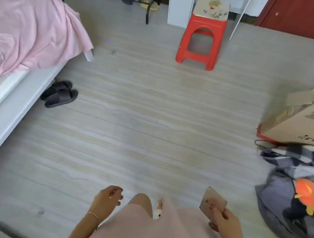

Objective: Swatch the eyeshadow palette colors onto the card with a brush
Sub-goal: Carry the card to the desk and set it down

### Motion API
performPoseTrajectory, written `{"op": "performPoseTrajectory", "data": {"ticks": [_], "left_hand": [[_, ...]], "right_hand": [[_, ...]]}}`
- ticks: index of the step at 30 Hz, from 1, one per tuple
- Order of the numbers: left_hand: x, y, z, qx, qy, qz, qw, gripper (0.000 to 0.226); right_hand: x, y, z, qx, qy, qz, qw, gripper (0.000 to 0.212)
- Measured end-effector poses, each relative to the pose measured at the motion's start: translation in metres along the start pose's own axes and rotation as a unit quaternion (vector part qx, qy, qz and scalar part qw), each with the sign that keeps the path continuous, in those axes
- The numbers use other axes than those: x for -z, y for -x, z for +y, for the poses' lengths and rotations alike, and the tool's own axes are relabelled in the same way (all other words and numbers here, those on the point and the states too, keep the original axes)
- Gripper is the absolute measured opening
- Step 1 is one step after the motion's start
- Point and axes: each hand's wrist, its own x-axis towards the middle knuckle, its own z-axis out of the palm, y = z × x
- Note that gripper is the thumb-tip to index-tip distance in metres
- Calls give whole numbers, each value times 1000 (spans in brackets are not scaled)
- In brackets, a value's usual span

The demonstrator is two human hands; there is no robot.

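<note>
I am standing and looking down at the floor. My right hand (224, 219) grips a flat pinkish-tan rectangle (213, 200) by its lower corner, at the lower right. It has small green and red marks on its face, and I cannot tell whether it is the card or the closed palette. My left hand (108, 197) hangs at lower centre with the fingers loosely curled. A thin pale sliver shows at its fingertips, too small to identify. No brush is clearly visible.
A bed with a pink sheet (20, 31) fills the left side, with black slippers (59, 94) beside it. A red stool (202, 41) stands ahead. On the right are a cardboard box (306, 126) and a pile of clothes with an orange plush toy (306, 193).
</note>
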Motion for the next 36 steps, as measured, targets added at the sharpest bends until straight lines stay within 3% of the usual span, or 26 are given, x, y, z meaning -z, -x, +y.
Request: {"op": "performPoseTrajectory", "data": {"ticks": [3, 9, 18, 20, 25, 36], "left_hand": [[13, -27, 39, -19, 27, 11, 999, 13], [51, -89, 70, 24, 45, 28, 998, 14], [148, -187, 143, 31, 38, 55, 997, 16], [181, -255, 186, 33, 22, 48, 998, 17], [198, -302, 248, 4, 2, 22, 1000, 16], [196, -438, 400, 38, 19, 3, 999, 18]], "right_hand": [[-8, -29, -50, 23, 19, -27, 999, 18], [-40, -79, -140, 29, 43, -55, 997, 19], [-100, -124, -252, -18, -28, 6, 999, 14], [-122, -173, -305, -13, -15, 10, 1000, 14], [-132, -201, -352, -8, -31, 2, 999, 15], [-130, -345, -491, -40, -67, 26, 997, 15]]}}
